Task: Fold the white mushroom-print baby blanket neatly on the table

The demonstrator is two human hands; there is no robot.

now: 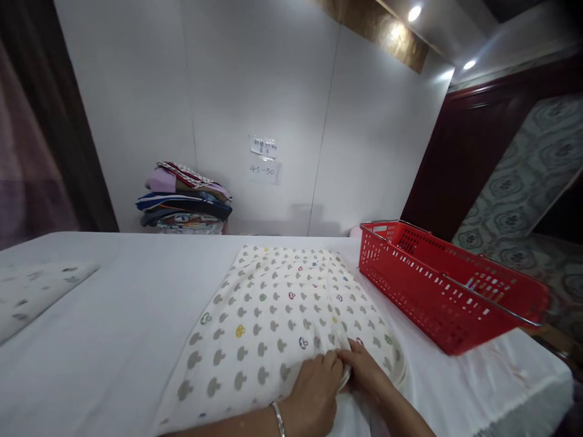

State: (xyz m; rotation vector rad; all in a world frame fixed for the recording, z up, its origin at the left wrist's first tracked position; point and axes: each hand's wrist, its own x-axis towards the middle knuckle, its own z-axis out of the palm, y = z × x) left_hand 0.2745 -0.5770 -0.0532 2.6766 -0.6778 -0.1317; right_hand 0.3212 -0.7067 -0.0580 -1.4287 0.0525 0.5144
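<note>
A white wall [255, 79] stands behind the white table [132, 309]. On the table, the mushroom-print cloth [268, 315] lies spread in the middle, just left of a red basket [423, 303]. A pile of fabrics [186, 200] sits at the far edge, near the wall. The left hand [316, 382] and right hand [362, 367] meet at the cloth's near edge, fingers of both pinched on it. A bracelet [278, 419] rings the left wrist.
</note>
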